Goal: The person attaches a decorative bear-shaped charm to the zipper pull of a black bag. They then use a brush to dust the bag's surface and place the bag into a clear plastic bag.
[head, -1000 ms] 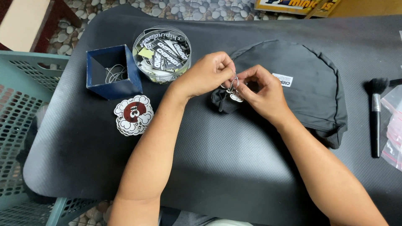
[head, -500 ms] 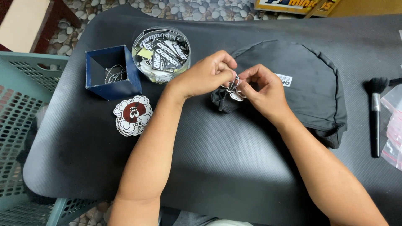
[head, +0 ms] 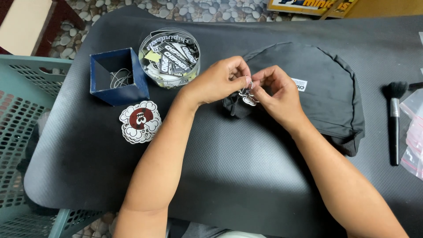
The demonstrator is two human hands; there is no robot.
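Keychain charm is hanging pinched between left hand and right hand, above black pouch lying on dark matted desk; pebbled floor is showing beyond.

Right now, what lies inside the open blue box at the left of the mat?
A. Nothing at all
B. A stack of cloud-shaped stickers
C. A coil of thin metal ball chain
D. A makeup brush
C: the head view shows a loose coil of thin metal chain at the bottom of the blue box; the brush lies far right, and the cloud-shaped stickers sit on the mat outside it.
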